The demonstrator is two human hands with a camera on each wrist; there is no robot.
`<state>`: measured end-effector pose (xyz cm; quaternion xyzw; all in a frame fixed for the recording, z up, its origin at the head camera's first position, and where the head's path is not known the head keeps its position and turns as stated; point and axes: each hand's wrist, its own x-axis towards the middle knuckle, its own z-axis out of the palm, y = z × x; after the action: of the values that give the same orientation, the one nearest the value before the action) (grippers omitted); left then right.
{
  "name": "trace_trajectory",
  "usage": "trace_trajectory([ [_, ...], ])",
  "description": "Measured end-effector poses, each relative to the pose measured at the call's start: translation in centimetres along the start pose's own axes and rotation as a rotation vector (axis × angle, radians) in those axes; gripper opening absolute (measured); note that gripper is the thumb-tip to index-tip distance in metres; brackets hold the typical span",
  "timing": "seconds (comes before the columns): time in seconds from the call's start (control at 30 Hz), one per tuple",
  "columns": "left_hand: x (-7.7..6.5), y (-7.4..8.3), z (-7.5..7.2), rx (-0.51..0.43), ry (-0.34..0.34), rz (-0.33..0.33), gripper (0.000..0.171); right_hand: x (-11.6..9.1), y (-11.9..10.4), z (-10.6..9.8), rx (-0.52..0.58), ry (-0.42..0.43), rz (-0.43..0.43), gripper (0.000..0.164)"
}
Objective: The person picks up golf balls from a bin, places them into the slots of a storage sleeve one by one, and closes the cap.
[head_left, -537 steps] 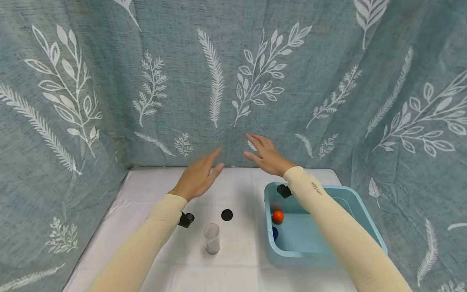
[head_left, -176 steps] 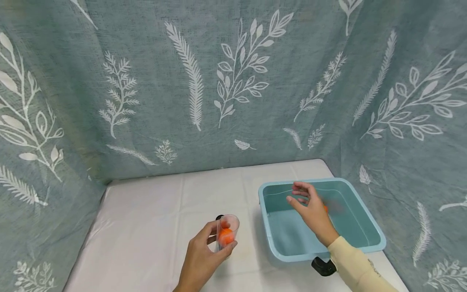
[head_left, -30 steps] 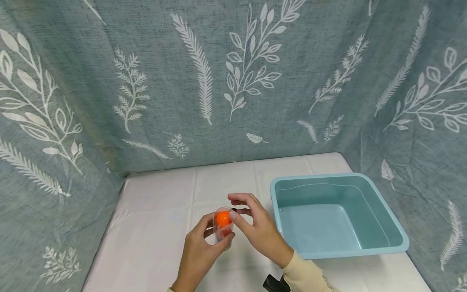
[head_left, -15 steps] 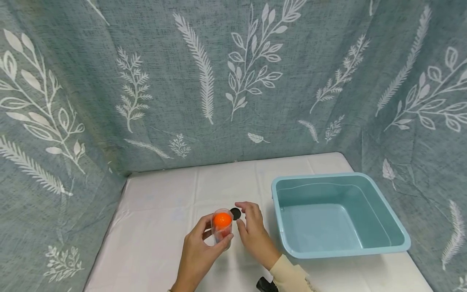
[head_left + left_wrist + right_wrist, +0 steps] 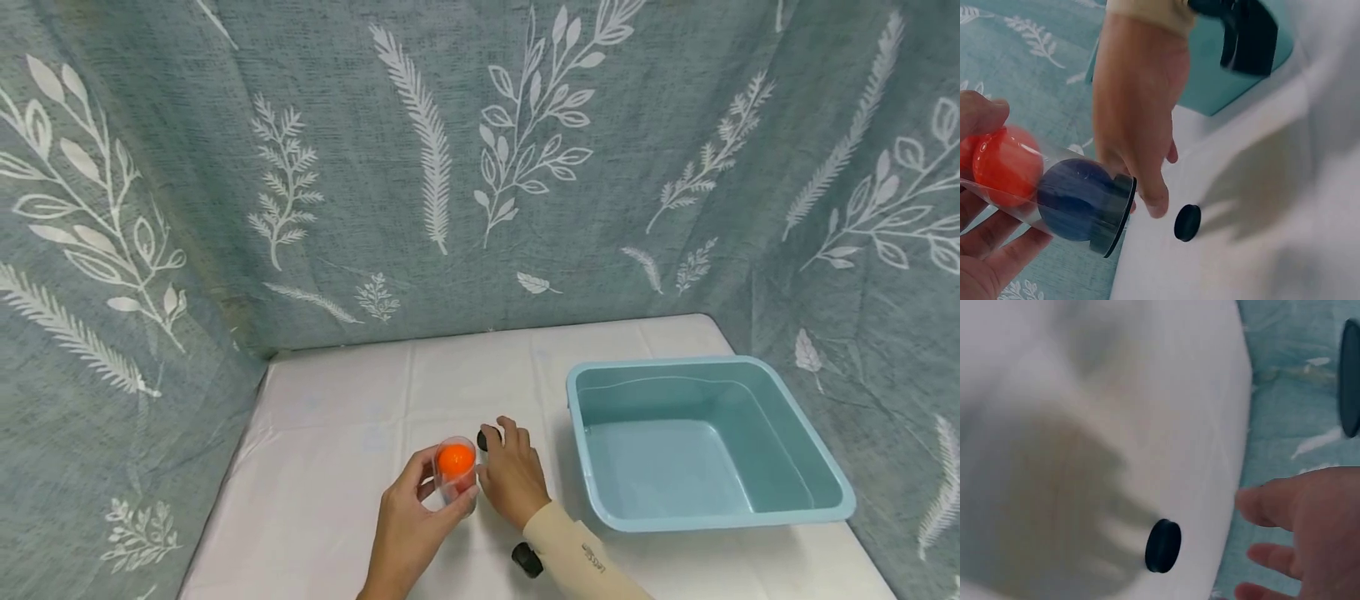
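Note:
My left hand (image 5: 412, 521) grips a clear plastic tube (image 5: 1054, 219) around its side. Inside are a dark blue ball (image 5: 1075, 199) by the black base (image 5: 1119, 215) and orange balls, the upper orange ball (image 5: 455, 459) near the open mouth. A round black cap (image 5: 1163, 545) lies on the white tablecloth just beyond the tube. Over this cap my right hand (image 5: 515, 479) hovers, palm down with fingers loosely bent. Both wrist views show a gap between its fingers and the cap; nothing is in that hand.
To the right stands a light blue basin (image 5: 720, 526), its inner floor in sight. A grey-green curtain (image 5: 450, 308) with white leaf prints hangs behind the table and along both sides. A black wrist camera (image 5: 527, 560) sits under my right forearm.
Balls once in the basin are now in the tube, which my left hand picked up. Within the last second, my right hand left the tube's mouth and moved over the cap.

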<state>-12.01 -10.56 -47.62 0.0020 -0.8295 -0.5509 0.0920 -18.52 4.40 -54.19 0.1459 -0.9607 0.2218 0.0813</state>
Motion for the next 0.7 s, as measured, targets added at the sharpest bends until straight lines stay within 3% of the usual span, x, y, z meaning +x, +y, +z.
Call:
trace_trajectory([
  [0.13, -0.1, -0.5, -0.3, 0.003, -0.002, -0.025, 0.059, 0.4, 0.1, 0.8, -0.083, -0.039, -0.007, 0.051],
  [0.4, -0.4, -1.3, -0.4, 0.017, 0.004, -0.099, 0.058, 0.4, 0.8, 2.2, -0.116, -0.094, -0.007, 0.047],
  [0.7, -0.4, -2.4, -0.1, 0.002, 0.022, -0.073, 0.056, 0.5, 1.6, 3.6, -0.142, -0.076, -0.055, 0.04],
])
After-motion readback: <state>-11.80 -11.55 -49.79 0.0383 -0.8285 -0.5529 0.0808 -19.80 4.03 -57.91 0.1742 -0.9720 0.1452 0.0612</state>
